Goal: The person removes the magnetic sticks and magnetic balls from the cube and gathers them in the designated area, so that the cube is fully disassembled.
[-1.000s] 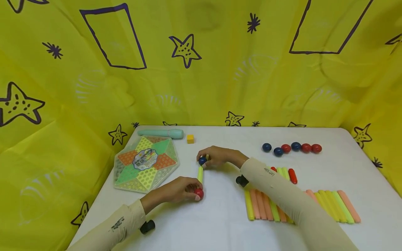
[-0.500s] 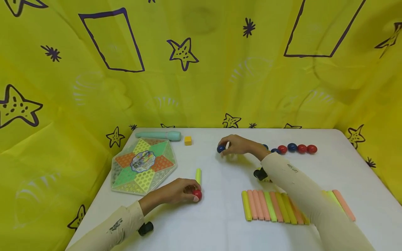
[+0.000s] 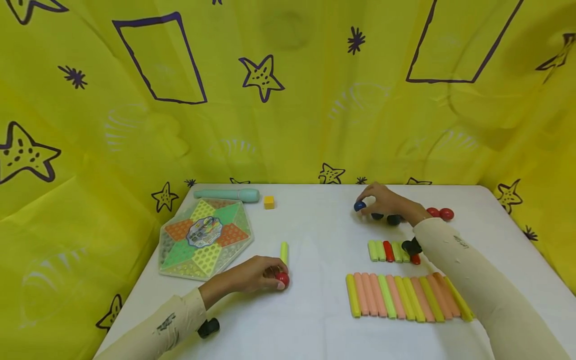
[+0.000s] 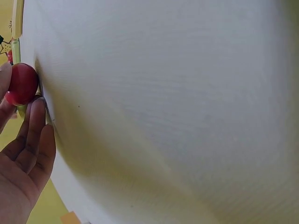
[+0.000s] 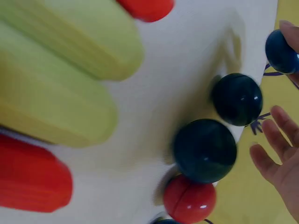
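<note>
My left hand pinches a red ball low over the white table, left of its middle. Just beyond that ball lies a short yellow-green stick, its near end hidden by the fingers. At the back right, thumb and fingers of my right hand pinch a dark blue ball. In the right wrist view this ball is above the tabletop, apart from two other dark blue balls and a red ball in a row. The right hand and forearm partly hide that row.
Short yellow-green and red sticks lie side by side at the right. Nearer is a row of longer yellow, green and salmon sticks, partly under the right sleeve. A hexagonal game board, a mint-green cylinder and a yellow cube are at the left.
My right hand has lifted the blue ball off the far end of the yellow-green stick and carried it right, to the row of balls. The left hand stays at the red ball.
</note>
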